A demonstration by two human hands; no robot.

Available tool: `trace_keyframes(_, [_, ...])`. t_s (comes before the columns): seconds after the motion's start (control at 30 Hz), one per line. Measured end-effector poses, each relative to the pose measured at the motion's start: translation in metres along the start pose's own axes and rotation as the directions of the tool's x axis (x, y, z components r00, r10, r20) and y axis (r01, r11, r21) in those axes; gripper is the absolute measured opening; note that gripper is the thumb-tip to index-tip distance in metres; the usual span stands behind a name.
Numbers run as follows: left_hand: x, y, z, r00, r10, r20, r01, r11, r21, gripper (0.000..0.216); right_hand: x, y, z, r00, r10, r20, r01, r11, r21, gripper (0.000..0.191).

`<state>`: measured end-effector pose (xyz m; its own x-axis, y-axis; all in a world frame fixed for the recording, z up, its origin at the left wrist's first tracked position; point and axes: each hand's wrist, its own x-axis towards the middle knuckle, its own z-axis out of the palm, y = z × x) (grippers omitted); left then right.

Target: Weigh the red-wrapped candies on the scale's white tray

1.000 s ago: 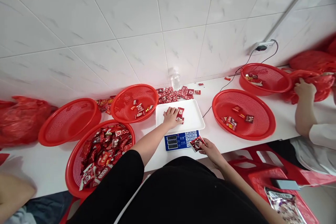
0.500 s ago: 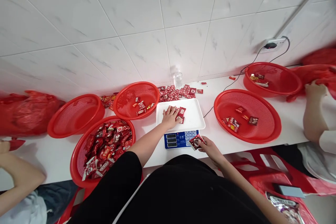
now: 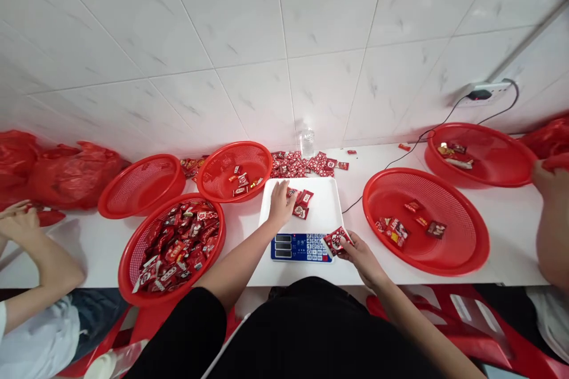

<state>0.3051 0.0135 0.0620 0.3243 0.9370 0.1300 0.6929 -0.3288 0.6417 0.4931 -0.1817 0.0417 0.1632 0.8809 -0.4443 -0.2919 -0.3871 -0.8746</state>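
My left hand (image 3: 280, 203) lies on the white tray (image 3: 326, 218) of a small scale (image 3: 301, 247), fingers curled over red wrapped candies (image 3: 301, 204) there. My right hand (image 3: 361, 250) is closed on a small red pouch (image 3: 336, 240) at the scale's front right corner, just beside its blue keypad. A red basket (image 3: 128, 260) full of wrapped candies stands to my left, close to my left elbow.
Red baskets: an empty one (image 3: 141, 184), one with a few candies (image 3: 235, 170) behind the scale, two (image 3: 425, 220) (image 3: 482, 154) at right. Loose candies (image 3: 306, 163) and a clear bottle (image 3: 306, 142) by the wall. Red bags (image 3: 66, 173) far left. Other people's arms (image 3: 33, 251) (image 3: 551, 219) at both edges.
The view has swung left and down. My left hand has slid slightly left on the tray, off some candies. My right hand still holds the pouch by the keypad.
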Motion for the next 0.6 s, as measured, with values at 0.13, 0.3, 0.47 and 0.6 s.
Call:
trace_keyframes(0.13, [-0.056,0.015,0.004,0.965,-0.039,0.260,0.144,0.905,-0.400,0.043,0.003,-0.001,0.000,0.989,0.011,0.151,-0.002,0.998,-0.057,0.038])
trace_keyframes(0.3, [-0.122,0.040,0.013,0.744,-0.073,0.665,0.547,0.639,-0.542,0.041,0.007,0.010,0.017,0.950,0.044,0.309,0.001,0.990,-0.144,0.039])
trace_keyframes(0.47, [-0.146,0.033,0.003,0.777,-0.319,0.543,0.625,0.491,-0.606,0.041,0.025,0.010,0.035,0.898,-0.017,0.440,0.241,0.856,-0.458,0.044])
trace_keyframes(0.6, [-0.156,0.011,-0.019,0.747,-0.540,0.389,0.638,0.415,-0.649,0.041,0.061,-0.009,0.050,0.875,-0.231,0.425,0.467,0.634,-0.617,0.045])
